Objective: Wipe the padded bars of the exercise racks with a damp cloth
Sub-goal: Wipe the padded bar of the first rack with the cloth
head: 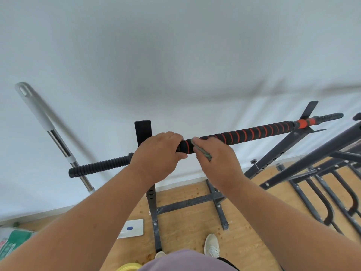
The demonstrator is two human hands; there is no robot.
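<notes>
A: Start at the left edge. What stands there?

B: One mop handle (51,132) leans on the white wall (175,55), just beside the ribbed left end of the padded bar (244,134). Low in the corner lies one green-printed sack (11,241), cut by the frame edge.

A: And the hands?

B: Two. The left hand (158,155) curls round the bar near the rack's left upright (150,192), fingers over the top, thumb underneath. The right hand (216,159) sits just beside it, a narrow strip of black-and-orange padding between them, and presses one grey-green cloth (205,152) against the bar, fingers bent over it.

A: Where does the bar run?

B: Across the rack (195,202), rising toward the right, resting on two uprights. The long orange-spiralled stretch right of the right hand is uncovered up to the right-hand upright.

A: Floor?

B: One white card with a blue mark (132,228) left of the rack's foot, and two pale shoes (212,245). A second rack frame (312,173) crowds the right edge, close to the first.
</notes>
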